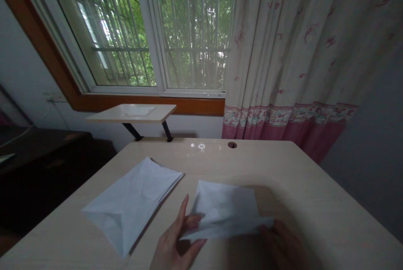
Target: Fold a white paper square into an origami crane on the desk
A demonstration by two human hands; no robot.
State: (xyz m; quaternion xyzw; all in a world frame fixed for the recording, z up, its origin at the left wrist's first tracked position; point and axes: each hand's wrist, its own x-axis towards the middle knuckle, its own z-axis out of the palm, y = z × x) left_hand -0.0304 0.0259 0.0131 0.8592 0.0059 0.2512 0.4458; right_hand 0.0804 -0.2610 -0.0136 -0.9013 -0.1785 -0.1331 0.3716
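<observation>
Fingers [183, 211] of the left hand [170, 242] and right hand [285, 240] are closed on a sheet [227, 203] at its near edge; folded paper [134, 203] is laid alongside.

Free room: tabletop [317, 190] R & beyond sheet [226, 203]; layered paper [135, 198] blocks L, raised shelf [165, 111] rear L

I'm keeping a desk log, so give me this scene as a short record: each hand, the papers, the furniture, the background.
Left hand: at the left end of a creased white paper sheet
Right hand: at that sheet's right end, in shadow
Left of sheet: layered, creased white paper
Surface: pale wood-grain desk
Beyond: small pale raised board on black supports
Background: white-framed barred window; floral curtain with pink hem
</observation>
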